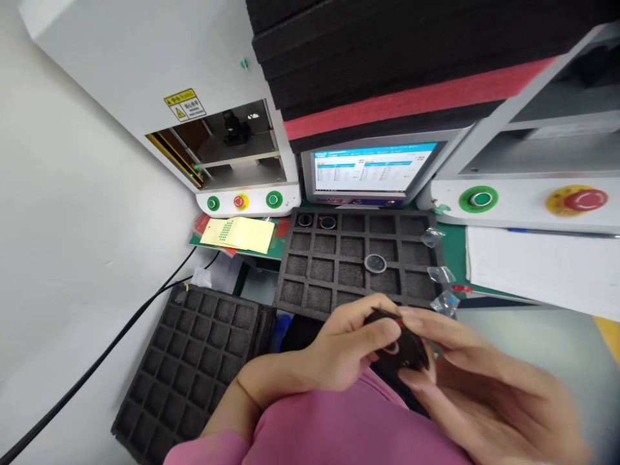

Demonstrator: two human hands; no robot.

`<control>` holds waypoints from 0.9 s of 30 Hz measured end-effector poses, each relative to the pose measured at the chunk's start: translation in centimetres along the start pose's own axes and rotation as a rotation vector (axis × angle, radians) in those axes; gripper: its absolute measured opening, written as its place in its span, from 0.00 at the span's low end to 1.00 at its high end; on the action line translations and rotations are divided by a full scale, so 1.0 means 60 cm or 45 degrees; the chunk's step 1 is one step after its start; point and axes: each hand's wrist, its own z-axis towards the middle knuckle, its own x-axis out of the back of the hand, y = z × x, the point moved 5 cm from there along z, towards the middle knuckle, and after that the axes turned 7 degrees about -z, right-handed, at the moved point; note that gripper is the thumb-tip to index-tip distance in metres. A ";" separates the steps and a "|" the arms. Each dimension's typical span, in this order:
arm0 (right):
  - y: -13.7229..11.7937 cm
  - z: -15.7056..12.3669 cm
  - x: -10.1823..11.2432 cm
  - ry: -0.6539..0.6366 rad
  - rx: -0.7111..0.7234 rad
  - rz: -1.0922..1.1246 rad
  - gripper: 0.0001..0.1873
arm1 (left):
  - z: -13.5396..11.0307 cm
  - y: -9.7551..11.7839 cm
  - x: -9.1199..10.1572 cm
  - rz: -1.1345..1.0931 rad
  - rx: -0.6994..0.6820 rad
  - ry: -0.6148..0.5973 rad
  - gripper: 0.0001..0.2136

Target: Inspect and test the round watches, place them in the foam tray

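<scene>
Both my hands meet low in the middle of the view around a small black part (404,349) with a red spot on it. My left hand (346,345) pinches it from the left with curled fingers. My right hand (477,381) cups it from the right and below, fingers closed along its side. Just beyond the hands lies a black foam tray (358,261) of square cells. Two black rings (316,221) sit in its far left cells and a clear round lens (374,263) lies in a middle cell.
A second foam tray (194,361) lies lower left with nothing in its cells. Behind stand a monitor (371,169), a white machine with green and red buttons (242,201), another machine at right with a red stop button (584,199), yellow sheets (239,234), small plastic bags (438,274), and black cables (121,329).
</scene>
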 end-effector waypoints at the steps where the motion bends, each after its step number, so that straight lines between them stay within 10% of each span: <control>1: -0.005 0.006 -0.003 0.013 0.050 0.079 0.26 | 0.003 -0.001 -0.002 -0.106 0.017 -0.038 0.19; 10: -0.017 0.028 -0.024 0.011 0.198 0.200 0.43 | 0.006 -0.006 -0.007 -0.196 0.106 -0.041 0.20; 27: -0.023 0.044 -0.015 0.062 0.163 0.246 0.20 | 0.013 -0.027 -0.019 -0.369 0.169 -0.147 0.20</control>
